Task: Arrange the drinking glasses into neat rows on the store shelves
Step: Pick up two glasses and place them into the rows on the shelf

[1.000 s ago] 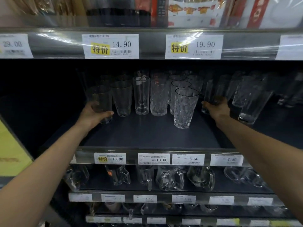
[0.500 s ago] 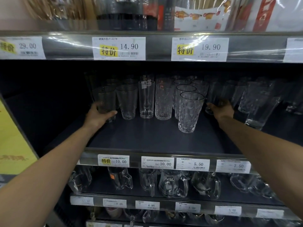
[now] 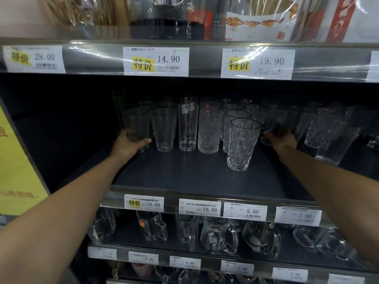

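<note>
Nothing is moving: the left hand (image 3: 128, 145) is still gripping the end glass (image 3: 136, 124), and the right hand (image 3: 282, 139) is still curling round another glass (image 3: 273, 125), so tidying is waiting.

My left hand (image 3: 127, 144) has its fingers tucked out of sight behind the leftmost glass (image 3: 136, 124), the fingers of my right hand (image 3: 281, 140) are lost among dim glasses (image 3: 275, 120), the back rows (image 3: 235, 101) melt into shadow, and the bottom price tags (image 3: 143, 258) blur past reading.

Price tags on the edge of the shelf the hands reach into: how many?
4, left to right: yellow-marked 10.00 tag, plain 10.00 tag, 5.50 tag, 7.50 tag; the right arm may hide more.
</note>
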The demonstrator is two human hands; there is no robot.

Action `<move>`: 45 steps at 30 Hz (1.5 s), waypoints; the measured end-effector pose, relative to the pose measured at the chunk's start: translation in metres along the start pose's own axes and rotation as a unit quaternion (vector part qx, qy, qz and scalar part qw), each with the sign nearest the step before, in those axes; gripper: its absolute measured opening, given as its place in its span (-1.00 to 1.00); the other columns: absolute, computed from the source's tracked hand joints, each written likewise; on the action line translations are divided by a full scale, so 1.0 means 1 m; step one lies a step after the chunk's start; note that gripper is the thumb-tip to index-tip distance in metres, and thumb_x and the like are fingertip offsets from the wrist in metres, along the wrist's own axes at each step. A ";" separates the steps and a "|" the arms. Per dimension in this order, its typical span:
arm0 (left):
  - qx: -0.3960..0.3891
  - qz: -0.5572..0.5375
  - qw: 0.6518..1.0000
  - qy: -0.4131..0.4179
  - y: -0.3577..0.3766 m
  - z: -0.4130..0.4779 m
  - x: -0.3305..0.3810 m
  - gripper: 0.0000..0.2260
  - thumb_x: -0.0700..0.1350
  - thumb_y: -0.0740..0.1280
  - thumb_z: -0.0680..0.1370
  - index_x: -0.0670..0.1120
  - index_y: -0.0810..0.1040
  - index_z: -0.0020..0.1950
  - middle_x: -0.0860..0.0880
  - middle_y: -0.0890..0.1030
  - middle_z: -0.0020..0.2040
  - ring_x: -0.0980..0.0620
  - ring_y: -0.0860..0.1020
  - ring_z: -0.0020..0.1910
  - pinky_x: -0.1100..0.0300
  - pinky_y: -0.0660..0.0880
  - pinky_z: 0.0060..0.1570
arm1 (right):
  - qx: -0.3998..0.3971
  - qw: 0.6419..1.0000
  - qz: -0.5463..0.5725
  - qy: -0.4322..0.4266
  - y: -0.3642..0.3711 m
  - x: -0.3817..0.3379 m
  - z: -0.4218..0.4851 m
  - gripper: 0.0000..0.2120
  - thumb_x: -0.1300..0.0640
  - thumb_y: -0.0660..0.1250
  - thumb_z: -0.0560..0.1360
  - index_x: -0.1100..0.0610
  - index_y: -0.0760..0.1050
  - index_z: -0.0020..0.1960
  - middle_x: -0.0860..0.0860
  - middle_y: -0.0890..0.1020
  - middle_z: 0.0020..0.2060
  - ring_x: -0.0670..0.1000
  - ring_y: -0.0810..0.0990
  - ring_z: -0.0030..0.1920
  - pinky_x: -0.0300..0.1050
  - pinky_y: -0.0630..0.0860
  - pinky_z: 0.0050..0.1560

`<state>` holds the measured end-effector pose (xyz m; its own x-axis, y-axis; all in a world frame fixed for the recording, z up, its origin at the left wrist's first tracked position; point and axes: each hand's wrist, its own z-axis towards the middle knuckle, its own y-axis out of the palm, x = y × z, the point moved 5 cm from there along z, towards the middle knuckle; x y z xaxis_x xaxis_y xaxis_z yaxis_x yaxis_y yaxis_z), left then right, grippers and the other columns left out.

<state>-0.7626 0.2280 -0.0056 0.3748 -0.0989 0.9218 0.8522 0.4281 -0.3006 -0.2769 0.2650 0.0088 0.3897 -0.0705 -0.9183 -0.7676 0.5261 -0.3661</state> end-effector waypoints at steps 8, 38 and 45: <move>-0.003 0.008 1.000 0.008 -0.001 0.009 -0.005 -0.34 -0.04 0.59 0.38 -0.18 0.40 0.37 -0.04 0.56 0.21 -0.01 0.56 0.17 0.01 0.51 0.26 | -0.002 1.000 -0.007 -0.010 0.005 0.005 0.018 -0.34 -0.03 0.41 0.53 0.18 0.28 0.52 0.18 0.48 0.39 0.22 0.47 0.36 -0.02 0.43 0.27; -0.028 0.005 1.000 0.003 0.005 0.026 -0.012 -0.27 0.02 0.60 0.34 -0.19 0.39 0.40 -0.11 0.60 0.20 -0.05 0.59 0.14 0.18 0.55 -0.06 | -0.017 0.995 -0.102 -0.011 0.023 0.023 0.060 -0.25 -0.08 0.42 0.50 0.22 0.21 0.52 0.20 0.46 0.40 0.23 0.47 0.36 -0.01 0.44 0.27; -0.025 -0.014 1.000 0.006 0.010 0.026 -0.011 -0.38 -0.11 0.55 0.43 -0.22 0.37 0.38 -0.10 0.56 0.11 0.17 0.53 -0.13 0.28 0.45 -0.27 | -0.019 0.993 -0.113 -0.025 0.026 0.025 0.068 -0.39 -0.13 0.39 0.49 0.19 0.41 0.41 0.20 0.56 0.29 0.23 0.54 0.26 -0.01 0.49 0.18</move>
<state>-0.7680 0.2564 -0.0124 0.3547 -0.1210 0.9271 0.8795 0.3797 -0.2870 -0.2525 0.3340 -0.0134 0.5784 -0.1414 -0.8034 -0.6754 0.4693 -0.5688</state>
